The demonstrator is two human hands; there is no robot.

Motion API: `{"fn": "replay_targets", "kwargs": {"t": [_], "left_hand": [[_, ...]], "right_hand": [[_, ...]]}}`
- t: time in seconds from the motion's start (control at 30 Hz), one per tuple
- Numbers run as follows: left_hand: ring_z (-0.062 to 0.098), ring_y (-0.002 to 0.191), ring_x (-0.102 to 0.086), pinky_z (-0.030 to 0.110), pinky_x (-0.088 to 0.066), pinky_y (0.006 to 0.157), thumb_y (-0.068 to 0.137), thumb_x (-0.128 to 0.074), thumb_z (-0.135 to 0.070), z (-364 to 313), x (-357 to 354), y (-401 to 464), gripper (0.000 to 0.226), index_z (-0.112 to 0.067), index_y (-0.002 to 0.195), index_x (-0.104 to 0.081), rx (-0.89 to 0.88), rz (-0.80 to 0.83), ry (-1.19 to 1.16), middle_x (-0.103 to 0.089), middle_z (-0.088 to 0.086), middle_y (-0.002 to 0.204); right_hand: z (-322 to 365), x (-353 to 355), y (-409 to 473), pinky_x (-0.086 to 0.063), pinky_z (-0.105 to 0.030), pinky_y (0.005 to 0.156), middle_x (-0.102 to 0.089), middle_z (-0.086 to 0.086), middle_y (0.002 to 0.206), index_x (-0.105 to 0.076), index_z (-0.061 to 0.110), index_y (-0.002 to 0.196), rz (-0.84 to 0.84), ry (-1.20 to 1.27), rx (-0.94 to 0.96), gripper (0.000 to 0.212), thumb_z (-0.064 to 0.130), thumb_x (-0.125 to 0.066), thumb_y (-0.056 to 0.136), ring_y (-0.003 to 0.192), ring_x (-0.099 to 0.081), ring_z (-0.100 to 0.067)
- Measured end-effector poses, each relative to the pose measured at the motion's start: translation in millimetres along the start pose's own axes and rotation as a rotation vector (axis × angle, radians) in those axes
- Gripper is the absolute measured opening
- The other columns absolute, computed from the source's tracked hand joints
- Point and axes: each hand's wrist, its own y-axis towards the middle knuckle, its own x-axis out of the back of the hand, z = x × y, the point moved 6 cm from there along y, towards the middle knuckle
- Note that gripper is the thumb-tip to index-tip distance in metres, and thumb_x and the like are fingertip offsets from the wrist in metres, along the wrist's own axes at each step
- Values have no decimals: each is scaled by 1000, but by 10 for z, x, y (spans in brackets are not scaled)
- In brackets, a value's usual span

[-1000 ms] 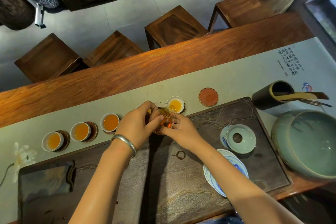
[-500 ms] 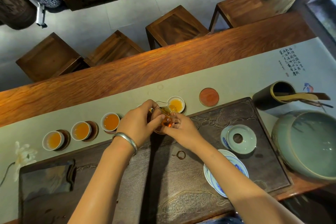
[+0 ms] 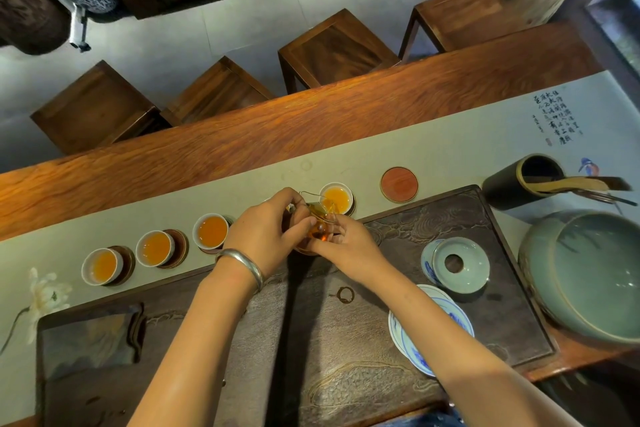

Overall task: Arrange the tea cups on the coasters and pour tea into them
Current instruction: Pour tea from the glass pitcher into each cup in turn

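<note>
Head view: against the frames from a moment ago, almost nothing has moved. My left hand and right hand stay closed round the small glass pitcher at the centre, its spout tipped toward 1 o'clock over the fourth cup. That cup looks a shade fuller, so I judge this pour is near its end.

Three more cups sit in a row running out toward 9 o'clock: the far-left cup, the second cup and the third cup, each on a dark coaster and each holding amber tea. The pitcher has a little dark tea left at its base. The red coaster at 2 o'clock carries no cup, so one place is unserved; I see no spare cup, though my left hand may hide something.

On the carved tray, a celadon lid rests on a saucer, and a blue-and-white dish lies partly under my right forearm. The big green bowl at 3 o'clock looks to hold nothing
</note>
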Motion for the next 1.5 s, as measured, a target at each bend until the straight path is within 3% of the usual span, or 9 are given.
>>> {"fn": "replay_targets", "kwargs": {"t": [0.73, 0.87, 1.0, 1.23, 1.37, 1.5], "left_hand": [[16, 64, -58, 35, -50, 56, 85, -58, -45, -46, 15, 35, 20, -30, 97, -53, 10, 7, 38, -63, -6, 69], [16, 64, -58, 32, -49, 55, 85, -58, -43, -64, 18, 43, 18, -30, 95, -52, 2, 6, 47, -63, -6, 70], [17, 65, -59, 35, -51, 57, 85, -59, -43, -75, 14, 58, 19, -29, 96, -53, 2, 11, 49, -64, -5, 71], [15, 63, -58, 33, -49, 54, 85, -59, -42, -95, 19, 71, 18, -28, 95, -53, -8, 7, 69, -64, -5, 70], [15, 65, -59, 33, -50, 56, 85, -58, -43, -107, 20, 89, 19, -28, 96, -53, -11, 14, 80, -64, -6, 73], [15, 65, -59, 34, -51, 56, 85, -58, -45, -96, 19, 97, 20, -29, 96, -53, -7, 9, 95, -64, -7, 73]], "right_hand": [[-6, -5, 11, -54, -47, 106, -78, 10, 111, -70, 33, 115, 13, 53, 23, 67, 59, -89, 58, 109, -73, -9], [-27, -10, 29, -54, -45, 105, -78, 11, 112, -70, 36, 115, 19, 56, 30, 79, 73, -87, 48, 110, -73, -9], [-35, -21, 46, -55, -42, 103, -79, 13, 109, -72, 48, 104, 29, 58, 38, 65, 74, -87, 46, 107, -73, -5], [-63, -19, 69, -56, -39, 101, -78, 12, 110, -71, 41, 111, 18, 70, 48, 72, 74, -87, 48, 107, -73, -6], [-50, -12, 65, -56, -30, 94, -78, 14, 108, -72, 51, 102, 20, 69, 36, 63, 75, -86, 46, 105, -73, -3], [-54, 1, 70, -56, -36, 99, -78, 11, 111, -71, 38, 113, 14, 72, 35, 65, 63, -89, 56, 108, -73, -6]]}}
